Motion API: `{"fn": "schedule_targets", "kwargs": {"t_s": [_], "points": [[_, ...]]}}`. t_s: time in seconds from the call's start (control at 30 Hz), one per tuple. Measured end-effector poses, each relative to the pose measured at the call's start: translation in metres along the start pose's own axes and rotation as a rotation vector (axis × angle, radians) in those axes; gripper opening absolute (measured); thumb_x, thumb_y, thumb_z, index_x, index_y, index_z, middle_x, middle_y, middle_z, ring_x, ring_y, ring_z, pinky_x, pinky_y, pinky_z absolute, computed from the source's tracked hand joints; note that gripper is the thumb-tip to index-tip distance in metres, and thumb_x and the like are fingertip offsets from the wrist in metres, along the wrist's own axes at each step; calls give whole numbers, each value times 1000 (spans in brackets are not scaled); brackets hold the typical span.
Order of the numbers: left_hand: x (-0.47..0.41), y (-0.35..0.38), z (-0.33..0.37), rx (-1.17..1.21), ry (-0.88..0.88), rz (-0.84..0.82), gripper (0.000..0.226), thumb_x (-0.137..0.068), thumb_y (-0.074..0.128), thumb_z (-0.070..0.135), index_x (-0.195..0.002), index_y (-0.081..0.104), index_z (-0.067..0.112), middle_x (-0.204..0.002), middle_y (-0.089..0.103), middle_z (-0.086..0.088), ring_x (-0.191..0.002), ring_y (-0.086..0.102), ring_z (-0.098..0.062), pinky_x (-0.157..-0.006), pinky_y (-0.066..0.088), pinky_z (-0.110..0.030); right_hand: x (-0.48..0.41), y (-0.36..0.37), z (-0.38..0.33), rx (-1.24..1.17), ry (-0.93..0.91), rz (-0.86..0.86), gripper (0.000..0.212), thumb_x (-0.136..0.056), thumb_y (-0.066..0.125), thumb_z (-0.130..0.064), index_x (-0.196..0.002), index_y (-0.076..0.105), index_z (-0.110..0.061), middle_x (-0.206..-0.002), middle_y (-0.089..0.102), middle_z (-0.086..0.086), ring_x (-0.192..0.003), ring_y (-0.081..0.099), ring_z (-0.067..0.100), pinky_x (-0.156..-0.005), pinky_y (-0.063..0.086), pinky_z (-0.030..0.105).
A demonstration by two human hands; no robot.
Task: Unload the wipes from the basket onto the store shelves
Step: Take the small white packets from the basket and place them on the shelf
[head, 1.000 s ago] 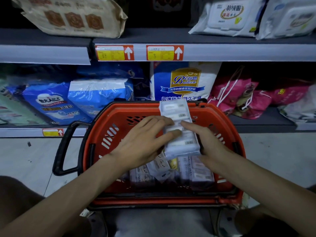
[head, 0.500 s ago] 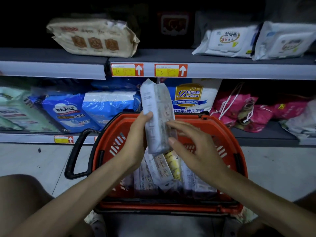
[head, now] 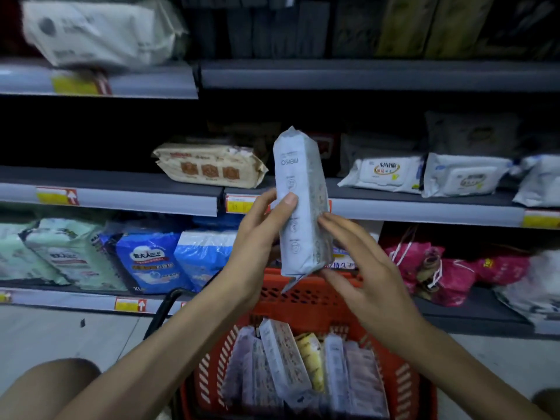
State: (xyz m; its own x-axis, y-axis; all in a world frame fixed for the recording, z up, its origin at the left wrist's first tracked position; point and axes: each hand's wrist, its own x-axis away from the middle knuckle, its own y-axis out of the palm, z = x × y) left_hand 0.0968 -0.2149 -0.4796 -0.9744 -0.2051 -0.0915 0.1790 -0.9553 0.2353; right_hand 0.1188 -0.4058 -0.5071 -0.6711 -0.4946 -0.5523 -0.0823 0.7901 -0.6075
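Note:
A pale blue-white pack of wipes (head: 300, 189) stands on end in the air above the red basket (head: 306, 301), in front of the middle shelf (head: 394, 207). My left hand (head: 260, 234) grips its left side, thumb across the front. My right hand (head: 360, 262) has its fingers spread, the fingertips touching the pack's right edge and bottom corner. Several more wipe packs (head: 291, 368) stand upright inside the basket.
The middle shelf holds a beige pack (head: 209, 165) on the left and white wipe packs (head: 385, 174) on the right, with a gap between them behind the held pack. Blue diaper bags (head: 151, 262) and pink bags (head: 439, 268) fill the bottom shelf. My knee (head: 45, 386) is at lower left.
The pack has come up out of the basket and turned from flat to upright. My view has tilted up, showing higher shelves. My right hand has loosened from the pack.

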Motion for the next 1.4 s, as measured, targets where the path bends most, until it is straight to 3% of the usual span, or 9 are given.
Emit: {"fn": "schedule_targets", "kwargs": {"t_s": [0.17,0.33,0.5,0.67,0.97,1.1,1.2,1.27,1.4], "points": [[-22,26,50,91,41,-11,71,-84,67,60,-137,62,12,-132,71,-13,-125,67,-34,-111,46,-64,-37,-30,-22,-125,-25,172,62,-95,67,-15,-152,47,-28,-157,45,-16,-145,42,6,-113,46,35],[-46,41,102,37,226,-35,31,-106,47,22,-125,72,17,-117,77,-4,-101,76,-20,-71,60,-28,-81,-60,-43,-368,-12,252,57,-99,60,-17,-153,46,-26,-151,53,-14,-137,55,14,-109,50,39],[-67,48,144,-168,427,-202,60,-89,61,-11,-141,63,17,-129,74,-7,-123,69,-24,-101,58,-49,-131,-90,-61,-491,-16,362,53,-101,59,-6,-151,49,-20,-138,64,-13,-127,60,0,-101,52,20],[-95,52,178,-354,492,-278,71,-92,70,-9,-155,48,16,-146,63,3,-130,63,-9,-110,52,-37,-180,-107,-57,-428,-20,374,57,-99,63,-1,-151,49,-19,-139,64,-10,-125,59,-5,-99,51,15],[-192,44,210,-704,738,50,39,-93,78,21,-132,72,25,-111,78,10,-97,74,-1,-84,63,-32,-288,-101,-33,-251,-25,411,46,-102,60,-10,-144,57,-27,-125,70,-17,-118,62,-3,-103,54,28],[-222,54,227,-802,800,316,12,-93,72,19,-97,82,24,-74,75,9,-65,70,-11,-56,57,-37,-340,-99,-28,-200,-6,475,25,-101,60,-11,-124,67,-20,-104,73,-9,-94,65,-4,-75,51,13],[-237,63,225,-954,667,490,24,-93,64,8,-70,67,15,-62,64,-1,-61,65,-23,-47,45,-32,-364,-91,-17,-41,161,469,10,-100,62,-15,-105,67,-7,-88,69,7,-74,64,13,-55,44,25],[-239,65,218,-1014,569,481,21,-96,60,8,-76,66,11,-69,64,-5,-65,63,-27,-47,35,-29,-368,-84,-7,32,251,440,11,-100,63,-15,-100,68,-6,-87,69,8,-79,68,23,-60,52,30],[-241,67,206,-858,494,365,17,-102,59,21,-91,69,11,-78,69,-6,-71,67,-26,-51,43,-28,-364,-83,-3,36,284,465,19,-97,68,-18,-113,70,-9,-100,71,7,-86,67,21,-73,60,38]]}}
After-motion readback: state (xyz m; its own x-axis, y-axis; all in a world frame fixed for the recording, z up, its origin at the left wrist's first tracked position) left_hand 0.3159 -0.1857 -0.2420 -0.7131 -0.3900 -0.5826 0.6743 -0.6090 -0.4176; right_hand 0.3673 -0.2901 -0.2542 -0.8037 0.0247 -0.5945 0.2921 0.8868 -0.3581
